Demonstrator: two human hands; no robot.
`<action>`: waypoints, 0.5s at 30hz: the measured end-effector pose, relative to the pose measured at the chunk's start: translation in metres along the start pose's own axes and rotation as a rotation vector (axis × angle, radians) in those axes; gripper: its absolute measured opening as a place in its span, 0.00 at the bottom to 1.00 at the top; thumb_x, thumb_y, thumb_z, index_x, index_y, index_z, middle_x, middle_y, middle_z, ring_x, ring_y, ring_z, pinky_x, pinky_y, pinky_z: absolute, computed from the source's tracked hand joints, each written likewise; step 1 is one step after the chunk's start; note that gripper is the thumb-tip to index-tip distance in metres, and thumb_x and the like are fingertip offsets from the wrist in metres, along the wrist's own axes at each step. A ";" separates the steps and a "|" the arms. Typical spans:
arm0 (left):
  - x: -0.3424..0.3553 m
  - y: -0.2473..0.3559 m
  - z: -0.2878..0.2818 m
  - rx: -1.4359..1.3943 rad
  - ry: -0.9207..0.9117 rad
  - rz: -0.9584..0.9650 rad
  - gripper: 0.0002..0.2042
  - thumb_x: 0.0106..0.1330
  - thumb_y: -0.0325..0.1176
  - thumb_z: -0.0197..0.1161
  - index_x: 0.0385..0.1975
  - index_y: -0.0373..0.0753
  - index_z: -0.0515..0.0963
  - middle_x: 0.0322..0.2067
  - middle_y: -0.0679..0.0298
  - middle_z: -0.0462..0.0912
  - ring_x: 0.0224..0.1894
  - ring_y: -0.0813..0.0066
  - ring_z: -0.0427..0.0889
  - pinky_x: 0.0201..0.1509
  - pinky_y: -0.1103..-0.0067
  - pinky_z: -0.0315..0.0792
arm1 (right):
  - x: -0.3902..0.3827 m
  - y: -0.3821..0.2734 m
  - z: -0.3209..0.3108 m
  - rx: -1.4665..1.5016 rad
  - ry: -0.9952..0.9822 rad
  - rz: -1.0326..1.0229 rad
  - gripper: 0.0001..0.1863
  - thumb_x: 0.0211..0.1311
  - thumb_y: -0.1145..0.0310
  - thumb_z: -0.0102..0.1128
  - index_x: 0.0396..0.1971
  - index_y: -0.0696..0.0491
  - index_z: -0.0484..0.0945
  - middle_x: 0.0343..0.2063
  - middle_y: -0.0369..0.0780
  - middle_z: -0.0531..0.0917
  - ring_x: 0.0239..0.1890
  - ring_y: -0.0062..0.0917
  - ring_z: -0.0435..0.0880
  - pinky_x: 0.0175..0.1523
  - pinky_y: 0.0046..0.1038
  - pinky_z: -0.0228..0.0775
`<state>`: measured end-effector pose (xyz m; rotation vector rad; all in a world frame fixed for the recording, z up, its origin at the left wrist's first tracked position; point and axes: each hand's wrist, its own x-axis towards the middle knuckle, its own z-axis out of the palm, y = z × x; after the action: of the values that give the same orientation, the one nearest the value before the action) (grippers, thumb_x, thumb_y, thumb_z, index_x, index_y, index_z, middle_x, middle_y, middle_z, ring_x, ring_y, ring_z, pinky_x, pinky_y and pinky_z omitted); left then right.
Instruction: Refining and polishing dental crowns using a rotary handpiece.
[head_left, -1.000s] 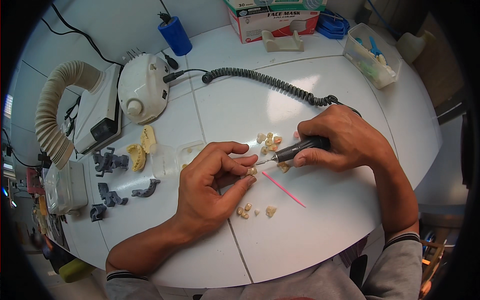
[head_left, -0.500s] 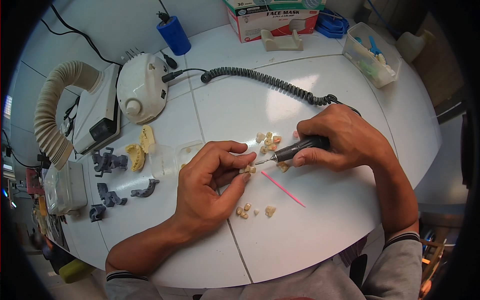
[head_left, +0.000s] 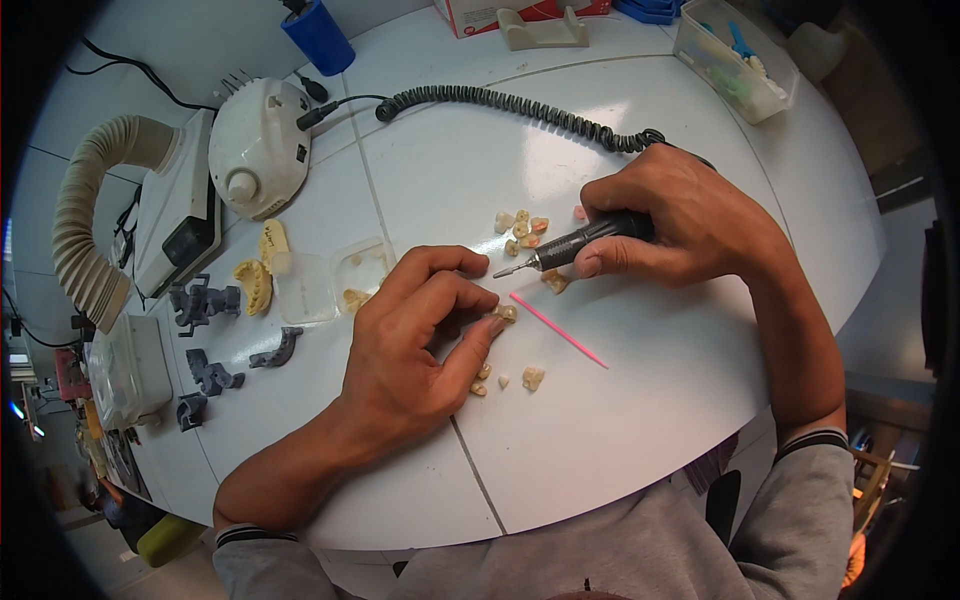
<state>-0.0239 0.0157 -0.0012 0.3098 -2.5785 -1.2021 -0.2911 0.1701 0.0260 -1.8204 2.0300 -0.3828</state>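
Pinched a false tooth (head_left: 508,313) in the half-curled left hand (head_left: 410,350) near the pink stick (head_left: 558,330), presumably for steadiness, and gripped the drill (head_left: 567,249) in the firmly curled right hand (head_left: 685,215), bit (head_left: 515,268) clear.

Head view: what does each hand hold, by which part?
Right hand: black handpiece, by its thick body. Left hand: small beige piece, by its left end.
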 end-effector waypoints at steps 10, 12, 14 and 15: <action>-0.004 0.012 -0.001 0.158 -0.072 0.247 0.14 0.52 0.27 0.76 0.38 0.35 0.81 0.38 0.56 0.81 0.39 0.65 0.81 0.40 0.73 0.76 | -0.001 -0.001 -0.004 0.068 -0.009 0.012 0.36 0.71 0.32 0.63 0.29 0.56 0.86 0.12 0.43 0.73 0.18 0.40 0.74 0.31 0.42 0.63; -0.004 0.013 0.000 0.187 -0.084 0.316 0.15 0.53 0.29 0.78 0.39 0.35 0.82 0.37 0.55 0.81 0.38 0.64 0.81 0.40 0.72 0.76 | -0.001 -0.003 -0.003 0.081 0.007 0.003 0.36 0.73 0.32 0.61 0.29 0.56 0.85 0.12 0.43 0.73 0.18 0.40 0.74 0.31 0.43 0.63; -0.004 0.014 0.001 0.161 -0.062 0.313 0.15 0.55 0.26 0.78 0.41 0.35 0.83 0.38 0.55 0.82 0.37 0.65 0.82 0.39 0.73 0.77 | 0.000 -0.003 -0.004 0.078 0.001 0.008 0.36 0.73 0.33 0.61 0.29 0.56 0.85 0.12 0.43 0.73 0.18 0.40 0.75 0.30 0.43 0.63; -0.005 0.012 0.002 0.164 -0.059 0.315 0.15 0.55 0.26 0.78 0.41 0.35 0.83 0.38 0.55 0.82 0.37 0.65 0.82 0.39 0.73 0.77 | 0.000 -0.004 -0.005 0.077 -0.009 0.013 0.35 0.74 0.33 0.61 0.29 0.56 0.85 0.13 0.44 0.73 0.18 0.41 0.75 0.30 0.43 0.64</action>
<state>-0.0207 0.0261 0.0058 -0.0998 -2.6539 -0.9039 -0.2901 0.1693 0.0318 -1.7596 1.9920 -0.4418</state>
